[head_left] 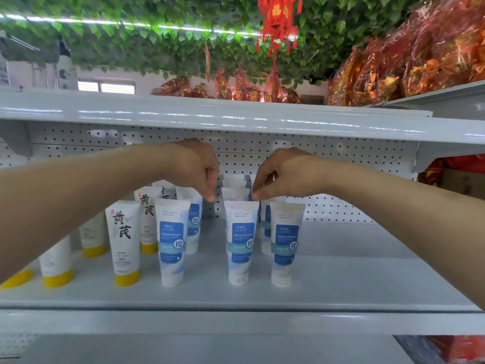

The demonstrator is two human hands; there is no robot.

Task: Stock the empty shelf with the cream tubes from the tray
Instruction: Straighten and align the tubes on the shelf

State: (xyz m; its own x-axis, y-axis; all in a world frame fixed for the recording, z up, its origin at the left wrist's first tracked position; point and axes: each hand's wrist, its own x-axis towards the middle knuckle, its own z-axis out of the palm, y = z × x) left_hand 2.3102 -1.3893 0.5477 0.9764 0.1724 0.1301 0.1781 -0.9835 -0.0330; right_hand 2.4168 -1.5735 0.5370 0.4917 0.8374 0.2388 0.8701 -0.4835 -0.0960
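A: Fingers, what are they doing?

B: Head cam. Left hand (196,172): fingers (210,198) curled, tips pressed together, nothing seen betw. them. Right hand (280,177): fingers (258,196) curled too, tips at the crimped top of a rear tube. Pinching or just touching, can't tell.

A: And the cream tubes?

B: The cream tubes (241,240) stand cap-down on the shelf (354,271), just below and in front of both sets of fingertips, in rows front to back. Yellow-cap tubes (123,240) are left of the left fingers. Tray not in view.

A: Handling?

B: Prob. light, w/ a soft body that dents if squeezed. Small cap base, so tippy; one knock could topple its neighbours. Best hold is the flat crimp up top.

A: Look?

B: White, w/ blue label panel, pale cap and flat sealed top.
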